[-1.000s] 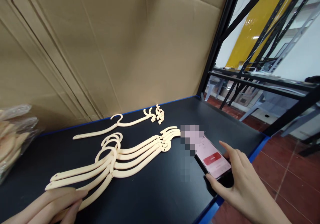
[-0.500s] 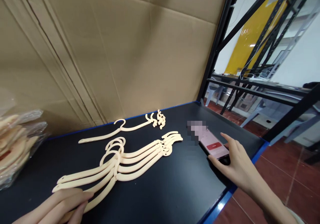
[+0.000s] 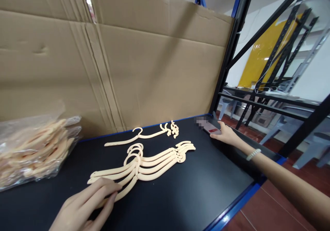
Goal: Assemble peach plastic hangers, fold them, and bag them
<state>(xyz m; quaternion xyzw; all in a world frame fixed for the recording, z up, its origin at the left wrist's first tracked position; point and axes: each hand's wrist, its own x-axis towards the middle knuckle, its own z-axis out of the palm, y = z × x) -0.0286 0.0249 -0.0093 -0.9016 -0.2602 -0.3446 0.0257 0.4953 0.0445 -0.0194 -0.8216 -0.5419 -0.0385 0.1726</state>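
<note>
A fanned stack of several cream plastic hangers [image 3: 152,160] lies on the black tabletop [image 3: 180,196]. My left hand [image 3: 85,207] rests at the near end of the stack, fingers stretched flat on the hanger tips. One single hanger [image 3: 134,137] and a small heap of cream clips [image 3: 174,129] lie behind the stack. My right hand [image 3: 225,135] reaches far to the back right corner and grips a phone [image 3: 210,128] with a pink screen, fingers curled round its near end.
A clear bag of more cream hangers [image 3: 33,152] sits at the left. A tall cardboard sheet [image 3: 154,62] walls off the back. Black shelf posts [image 3: 227,62] stand at the right, and the blue table edge [image 3: 232,207] drops to a red floor.
My right hand has pushed the phone away, from the near right edge to the back right corner. My view has pulled back and up. The left hand stays on the hangers.
</note>
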